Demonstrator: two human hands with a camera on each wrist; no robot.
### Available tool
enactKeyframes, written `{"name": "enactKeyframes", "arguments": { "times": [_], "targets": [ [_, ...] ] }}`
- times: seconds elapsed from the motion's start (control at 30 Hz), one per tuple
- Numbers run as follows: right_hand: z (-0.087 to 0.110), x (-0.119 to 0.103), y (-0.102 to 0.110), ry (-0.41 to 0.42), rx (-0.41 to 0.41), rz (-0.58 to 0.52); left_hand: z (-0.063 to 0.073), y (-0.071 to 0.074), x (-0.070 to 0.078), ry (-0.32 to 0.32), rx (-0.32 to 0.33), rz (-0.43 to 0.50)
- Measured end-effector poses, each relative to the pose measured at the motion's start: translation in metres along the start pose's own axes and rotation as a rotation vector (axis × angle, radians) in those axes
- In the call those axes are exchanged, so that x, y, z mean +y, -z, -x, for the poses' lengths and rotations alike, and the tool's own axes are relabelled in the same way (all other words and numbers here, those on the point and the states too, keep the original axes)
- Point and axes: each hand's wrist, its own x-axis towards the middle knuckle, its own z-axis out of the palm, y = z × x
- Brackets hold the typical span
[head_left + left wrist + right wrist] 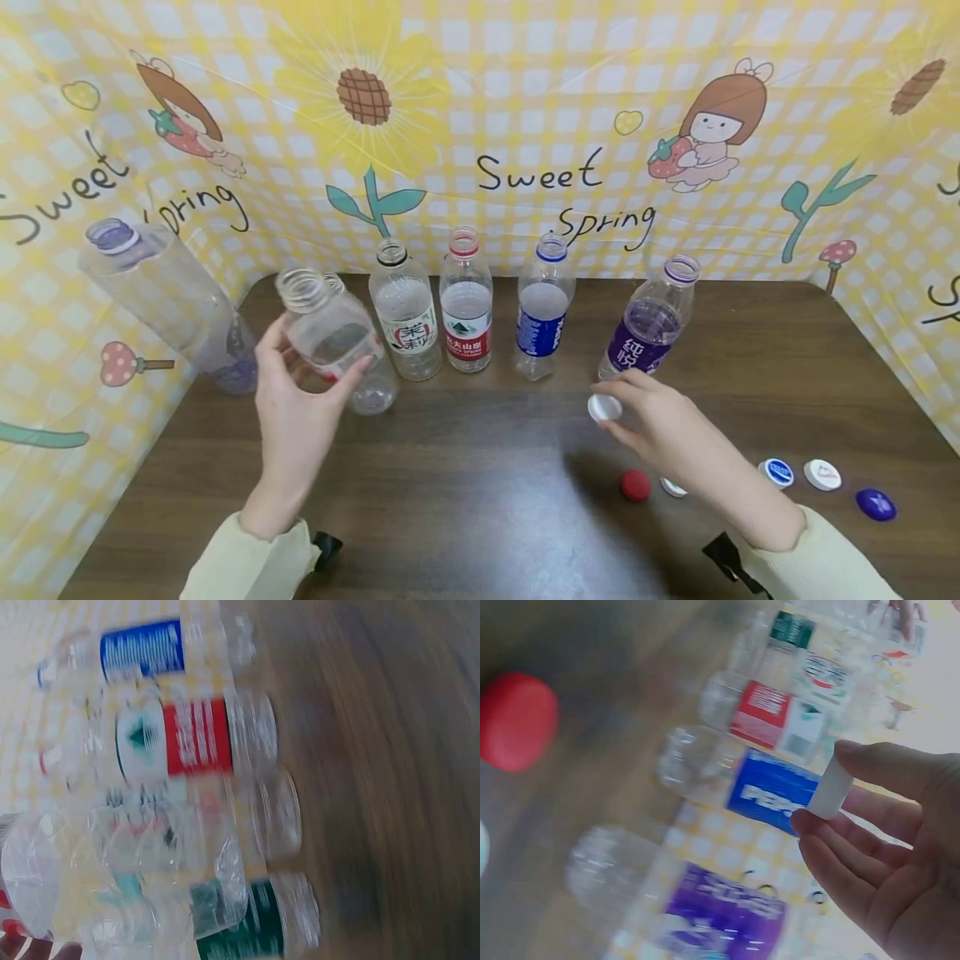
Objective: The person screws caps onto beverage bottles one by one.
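My left hand [296, 417] grips a clear, uncapped plastic bottle [330, 325] by its body, raised and tilted at the left. The same bottle [165, 840] crosses the left wrist view, where only a few fingertips show. Partly hidden behind it stands another bottle, whose green label [259, 930] shows there. My right hand [675, 425] pinches a white bottle cap [604, 407] between thumb and fingers, above the table in front of the purple-labelled bottle [645, 333]. In the right wrist view the cap [830, 791] is seen edge-on.
Uncapped bottles line the back: a jasmine-labelled one [408, 329], a red-labelled one [467, 329] and a blue Pepsi one [542, 329]. A large bottle [165, 308] stands far left. A red cap [635, 485], a blue-white cap [776, 473], a white cap [822, 475] and a purple cap [876, 504] lie right.
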Motion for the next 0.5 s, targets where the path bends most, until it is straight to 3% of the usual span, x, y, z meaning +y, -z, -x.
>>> {"name": "enactKeyframes", "arguments": {
  "times": [0.17,0.33,0.5],
  "targets": [
    [-0.018,-0.011,0.021,0.026,-0.002,-0.025,0.015,-0.022,0.013,-0.061,-0.145,0.021],
    [-0.036,-0.022,0.041,0.029,-0.021,-0.026,0.029,-0.041,0.024,-0.078,-0.295,0.023],
    [-0.052,-0.033,0.055,0.048,-0.005,-0.022,0.032,-0.059,0.033,-0.100,-0.358,0.058]
  ]
}}
